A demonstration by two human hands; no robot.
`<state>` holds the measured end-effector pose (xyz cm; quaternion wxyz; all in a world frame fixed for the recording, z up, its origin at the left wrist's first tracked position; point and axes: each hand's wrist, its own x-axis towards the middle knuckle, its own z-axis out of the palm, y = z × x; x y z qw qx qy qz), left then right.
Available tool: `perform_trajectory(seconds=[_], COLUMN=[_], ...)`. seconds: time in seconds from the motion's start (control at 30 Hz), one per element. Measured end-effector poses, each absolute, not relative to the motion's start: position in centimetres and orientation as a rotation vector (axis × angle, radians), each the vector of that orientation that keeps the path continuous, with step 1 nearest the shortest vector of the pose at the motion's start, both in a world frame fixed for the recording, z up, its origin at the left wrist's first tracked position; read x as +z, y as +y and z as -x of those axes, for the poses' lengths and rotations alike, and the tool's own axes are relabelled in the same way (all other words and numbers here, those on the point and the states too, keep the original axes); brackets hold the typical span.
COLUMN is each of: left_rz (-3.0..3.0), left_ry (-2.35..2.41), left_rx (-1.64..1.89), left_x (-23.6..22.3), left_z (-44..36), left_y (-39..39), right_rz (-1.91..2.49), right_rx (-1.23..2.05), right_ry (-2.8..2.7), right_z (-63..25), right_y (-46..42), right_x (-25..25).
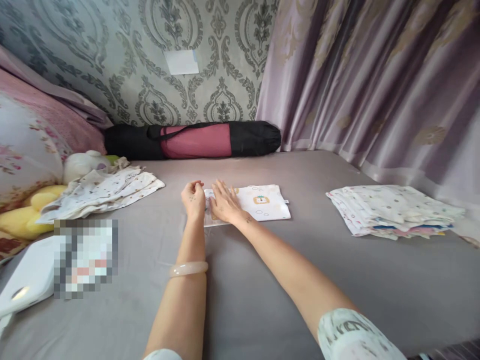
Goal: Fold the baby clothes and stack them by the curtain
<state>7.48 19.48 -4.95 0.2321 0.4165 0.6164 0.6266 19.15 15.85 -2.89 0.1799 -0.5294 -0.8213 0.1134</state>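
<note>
A white printed cloth (264, 202), folded into a flat rectangle, lies on the grey bed sheet in front of me. My right hand (224, 202) rests flat on its left part, palm down with the fingers stretched out. Right at the cloth's left edge is my left hand (194, 200), its fingers curled closed. Whether a bit of the cloth is inside those fingers is hidden. A pale bangle (188, 269) circles my left forearm.
To the right sits a stack of folded printed cloths (393, 207). Loose printed cloths (101, 192) lie at the left by plush toys (35, 210) and a white device (32, 272). A long black and red bag (195, 140) lies along the wall, beside purple curtains (337, 90).
</note>
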Motion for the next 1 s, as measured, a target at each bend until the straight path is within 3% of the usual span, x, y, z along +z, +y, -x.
perform_trajectory(seconds=[0.13, 0.5, 0.77, 1.0], left_rz=[-1.389, -1.627, -1.951, -2.166], left_ry=[1.746, 1.870, 1.790, 1.895], left_rx=[1.505, 1.175, 1.012, 0.711], left_x=[-4.7, -4.7, -6.8, -7.5], left_z=[-9.4, -11.2, -12.1, -12.6], left_y=[18.9, 18.1, 18.3, 17.8], right_rz=[1.617, 1.688, 1.616, 1.858], right_rx=[0.136, 0.178, 0.419, 0.267], right_ry=[-2.315, -2.373, -2.429, -2.340], right_z=[-22.9, -23.8, -27.2, -32.7], right_y=[15.2, 15.0, 16.2, 17.0], right_x=[-3.1, -5.3, -3.9, -4.3])
